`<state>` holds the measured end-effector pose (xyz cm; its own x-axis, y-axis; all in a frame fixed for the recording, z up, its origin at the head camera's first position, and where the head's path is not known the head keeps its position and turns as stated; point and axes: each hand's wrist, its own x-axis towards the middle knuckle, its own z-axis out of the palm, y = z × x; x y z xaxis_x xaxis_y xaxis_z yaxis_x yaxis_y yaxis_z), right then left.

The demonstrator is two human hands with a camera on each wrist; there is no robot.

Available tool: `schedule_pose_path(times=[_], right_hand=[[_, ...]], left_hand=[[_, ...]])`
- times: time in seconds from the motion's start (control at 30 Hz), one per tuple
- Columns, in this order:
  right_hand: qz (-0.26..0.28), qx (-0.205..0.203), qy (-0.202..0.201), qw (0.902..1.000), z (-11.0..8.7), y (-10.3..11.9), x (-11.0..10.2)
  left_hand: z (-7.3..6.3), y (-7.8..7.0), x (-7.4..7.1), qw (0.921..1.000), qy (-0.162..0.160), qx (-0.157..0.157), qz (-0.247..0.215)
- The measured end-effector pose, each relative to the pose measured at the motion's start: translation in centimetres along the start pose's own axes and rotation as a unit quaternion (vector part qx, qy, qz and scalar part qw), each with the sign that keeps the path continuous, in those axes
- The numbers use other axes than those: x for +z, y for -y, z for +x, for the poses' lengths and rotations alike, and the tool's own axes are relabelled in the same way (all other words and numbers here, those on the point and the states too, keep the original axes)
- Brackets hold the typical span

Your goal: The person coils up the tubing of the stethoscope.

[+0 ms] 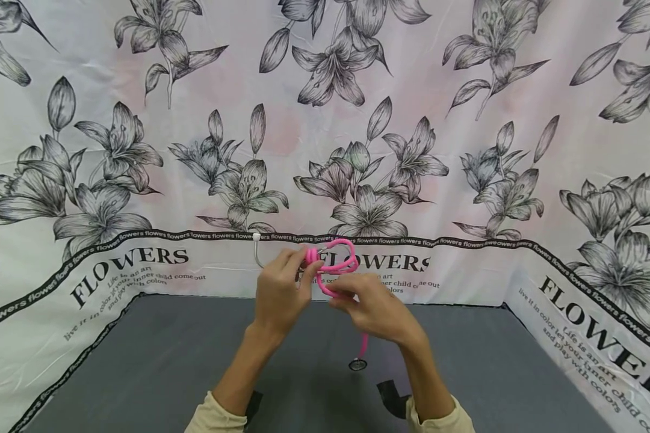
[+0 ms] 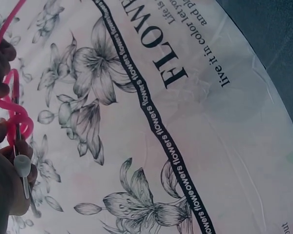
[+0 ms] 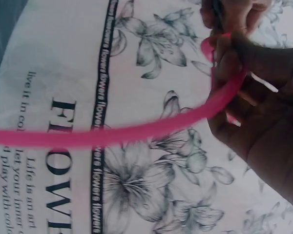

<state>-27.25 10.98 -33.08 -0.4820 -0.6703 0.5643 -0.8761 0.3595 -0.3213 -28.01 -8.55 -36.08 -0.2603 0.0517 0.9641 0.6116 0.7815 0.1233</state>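
A stethoscope with pink tubing [image 1: 352,255] is held up in front of the body by both hands. My left hand [image 1: 283,288] pinches the coiled part of the tubing and the metal ear tubes. One white ear tip [image 1: 256,237] sticks out past its left side; in the left wrist view an ear tip [image 2: 22,165] shows beside the fingers. My right hand [image 1: 376,304] pinches the tubing a little lower and to the right. Below that hand hangs the round chest piece [image 1: 357,364]. In the right wrist view, a tubing length [image 3: 136,134] runs leftward from the fingers.
A dark grey table [image 1: 195,355] lies beneath the hands. Behind it and along both sides stands a white flower-printed curtain [image 1: 281,132] with lettering. Dark curved pieces [image 1: 392,400] show near the forearms; what they are is unclear.
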Motion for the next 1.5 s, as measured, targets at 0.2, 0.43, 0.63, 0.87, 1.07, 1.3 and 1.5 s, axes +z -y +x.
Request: schedule_pose_path(times=[0.2,0.43,0.63,0.87,1.07,1.3,1.5], right_hand=[[-0.123,-0.026,-0.072,0.9894,0.17,0.53,0.03],[-0.183,-0.028,-0.136,0.9733,0.22,0.62,0.09],[-0.226,-0.042,-0.206,0.9511,0.57,0.48,0.6],[-0.258,-0.022,-0.243,0.9349,0.58,0.3,0.8],[-0.268,-0.017,-0.248,0.9306,0.49,0.26,0.72],[-0.291,-0.008,-0.263,0.92,0.38,0.13,0.82],[-0.313,-0.002,-0.258,0.9139,0.16,-0.02,0.79]], left_hand=[[-0.03,-0.17,0.15,0.9993,0.006,0.029,0.024],[-0.09,-0.39,0.44,0.9983,0.017,0.047,0.028],[-0.11,-0.65,0.43,0.997,0.025,0.069,0.022],[-0.36,-0.53,0.61,0.9958,0.044,0.08,-0.002],[-0.53,-0.62,0.75,0.9939,0.06,0.093,-0.007],[-0.48,-0.71,0.4,0.9903,0.094,0.101,0.008],[-0.39,-0.76,0.19,0.9866,0.122,0.107,0.017]])
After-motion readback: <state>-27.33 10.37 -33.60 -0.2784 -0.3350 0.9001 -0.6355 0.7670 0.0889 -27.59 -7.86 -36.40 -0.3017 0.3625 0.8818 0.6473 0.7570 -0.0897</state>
